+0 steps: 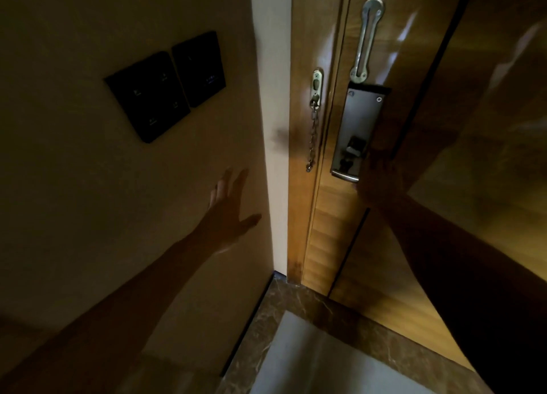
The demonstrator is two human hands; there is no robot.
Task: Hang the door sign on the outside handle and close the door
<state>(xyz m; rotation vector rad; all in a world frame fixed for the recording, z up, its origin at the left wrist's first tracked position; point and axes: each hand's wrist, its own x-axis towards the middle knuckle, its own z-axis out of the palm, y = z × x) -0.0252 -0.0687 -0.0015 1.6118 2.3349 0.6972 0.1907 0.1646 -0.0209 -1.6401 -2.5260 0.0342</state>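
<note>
My left hand (pixel 229 213) is nearest, fingers spread wide and empty against the dim beige wall (pixel 88 186); my right hand (pixel 381 177) reaches the glossy brown wooden door (pixel 334 231) beside the silver metal lock plate (pixel 356 133), its grip too dark to tell; a slack steel security chain (pixel 313 136) hangs on the frame; two black switch panels (pixel 165 86) sit beyond; the door sign isn't visible.

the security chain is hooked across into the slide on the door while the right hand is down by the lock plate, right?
Not hooked across. In the head view the security chain hangs loose from its frame mount; the right hand is indeed by the lock plate.
</note>
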